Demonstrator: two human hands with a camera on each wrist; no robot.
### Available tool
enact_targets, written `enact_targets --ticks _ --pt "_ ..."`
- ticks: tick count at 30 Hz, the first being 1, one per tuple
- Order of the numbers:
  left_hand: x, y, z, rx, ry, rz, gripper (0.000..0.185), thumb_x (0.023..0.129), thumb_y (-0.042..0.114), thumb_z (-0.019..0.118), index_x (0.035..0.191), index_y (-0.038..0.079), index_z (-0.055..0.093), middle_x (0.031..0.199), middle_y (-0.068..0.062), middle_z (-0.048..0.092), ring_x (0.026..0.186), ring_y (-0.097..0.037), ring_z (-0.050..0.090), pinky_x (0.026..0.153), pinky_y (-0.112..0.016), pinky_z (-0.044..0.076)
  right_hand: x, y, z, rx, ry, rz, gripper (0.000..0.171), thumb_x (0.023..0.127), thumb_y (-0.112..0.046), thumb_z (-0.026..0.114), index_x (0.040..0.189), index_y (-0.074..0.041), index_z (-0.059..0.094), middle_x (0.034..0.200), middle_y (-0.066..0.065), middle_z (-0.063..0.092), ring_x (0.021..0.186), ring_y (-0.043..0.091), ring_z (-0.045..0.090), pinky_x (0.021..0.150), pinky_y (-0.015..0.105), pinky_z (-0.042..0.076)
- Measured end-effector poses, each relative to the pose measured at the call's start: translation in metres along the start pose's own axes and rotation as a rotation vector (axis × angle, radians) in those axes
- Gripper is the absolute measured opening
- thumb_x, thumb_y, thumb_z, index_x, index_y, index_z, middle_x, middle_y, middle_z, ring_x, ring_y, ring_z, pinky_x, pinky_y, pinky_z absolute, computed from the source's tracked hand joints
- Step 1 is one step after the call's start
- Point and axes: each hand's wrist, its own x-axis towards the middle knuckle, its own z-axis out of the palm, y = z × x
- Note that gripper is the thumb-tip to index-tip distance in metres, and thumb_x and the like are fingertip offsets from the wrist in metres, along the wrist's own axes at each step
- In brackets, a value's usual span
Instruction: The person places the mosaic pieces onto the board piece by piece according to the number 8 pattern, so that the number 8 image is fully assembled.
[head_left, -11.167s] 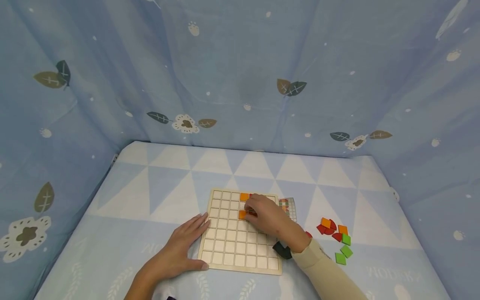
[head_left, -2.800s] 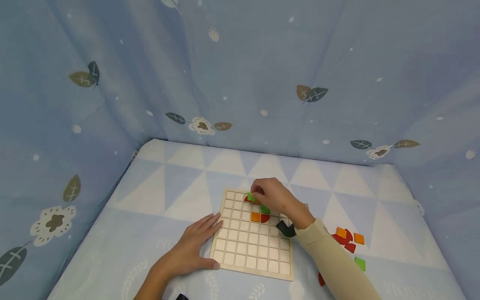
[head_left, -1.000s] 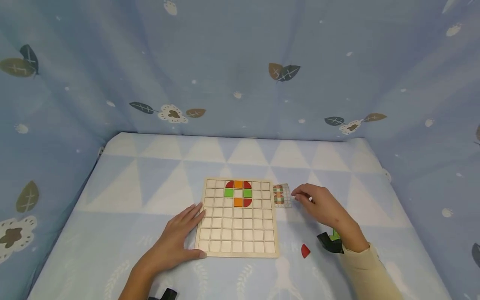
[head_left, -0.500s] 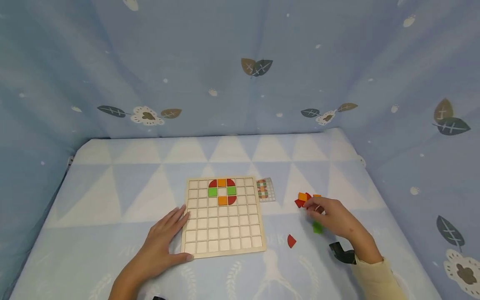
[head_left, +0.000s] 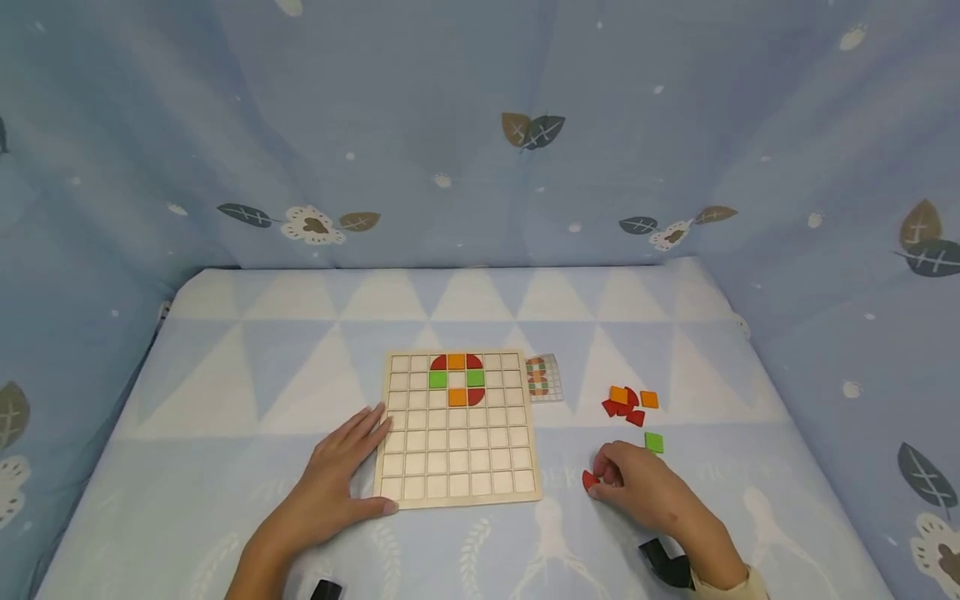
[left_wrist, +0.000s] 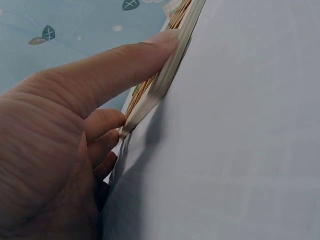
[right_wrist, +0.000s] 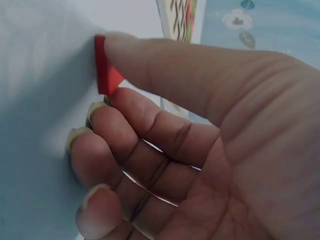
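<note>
A wooden grid board (head_left: 459, 467) lies on the blue patterned sheet. Red, orange and green tiles (head_left: 457, 378) form a ring in its top rows. My left hand (head_left: 360, 467) rests flat against the board's left near corner, and in the left wrist view its thumb (left_wrist: 125, 60) lies along the board's edge (left_wrist: 165, 80). My right hand (head_left: 609, 477) is right of the board, pinching a lone red quarter-circle tile (head_left: 589, 481). In the right wrist view the thumb and index finger grip that red tile (right_wrist: 106, 70) on the sheet.
A small pattern card (head_left: 543, 377) lies by the board's top right corner. A loose pile of red and orange tiles (head_left: 628, 402) and one green square (head_left: 654, 442) sit farther right. Blue fabric walls (head_left: 480, 125) enclose the surface on three sides.
My right hand left the board, passed over the loose pile, then came back toward me to the lone red tile and took hold of it. My left hand stayed put.
</note>
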Motion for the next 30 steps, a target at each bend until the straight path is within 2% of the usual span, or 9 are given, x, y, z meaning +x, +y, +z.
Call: enact_targets --ticks 6,11,16,20,30 --pt "0.003 0.002 0.001 -0.003 -0.008 -0.021 0.111 0.072 0.045 0.094 0.162 0.011 0.04 0.172 -0.004 0.025 0.157 -0.034 0.019 0.115 -0.065 0.017 -0.001 -0.004 0.002 -0.004 0.001 0.045 0.025 0.082 -0.016 0.09 0.088 -0.016 0.066 0.075 -0.003 0.054 0.072 0.014 0.051 0.064 0.028 0.046" --pt "0.0 0.002 0.001 -0.015 -0.011 -0.024 0.109 0.074 0.049 0.091 0.162 0.011 0.04 0.172 -0.005 0.026 0.157 -0.035 0.02 0.114 -0.066 0.017 0.0 -0.001 0.005 0.031 -0.019 0.013 0.025 0.083 -0.016 0.089 0.086 -0.016 0.064 0.072 -0.002 0.054 0.069 0.015 0.052 0.061 0.027 0.046" --pt "0.0 0.002 0.0 -0.015 -0.009 -0.027 0.109 0.075 0.05 0.091 0.162 0.011 0.04 0.172 -0.005 0.026 0.157 -0.034 0.019 0.114 -0.066 0.017 0.006 -0.001 0.005 0.085 -0.007 -0.109 0.02 0.09 -0.016 0.082 0.086 -0.018 0.063 0.071 -0.006 0.056 0.068 0.013 0.054 0.06 0.026 0.048" --pt "0.0 0.001 0.0 -0.01 -0.022 -0.043 0.111 0.074 0.049 0.092 0.163 0.012 0.038 0.173 -0.003 0.023 0.158 -0.033 0.018 0.115 -0.065 0.016 0.018 -0.009 0.005 0.141 0.012 -0.223 0.015 0.094 -0.016 0.078 0.088 -0.018 0.064 0.072 -0.01 0.059 0.068 0.009 0.055 0.062 0.025 0.049" --pt "0.0 0.002 0.001 -0.026 -0.012 -0.045 0.111 0.073 0.047 0.093 0.163 0.013 0.038 0.173 -0.003 0.024 0.158 -0.034 0.017 0.116 -0.065 0.015 0.069 -0.068 0.009 0.231 0.055 -0.395 0.012 0.096 -0.012 0.076 0.093 -0.018 0.066 0.08 -0.008 0.064 0.073 0.012 0.059 0.066 0.027 0.051"
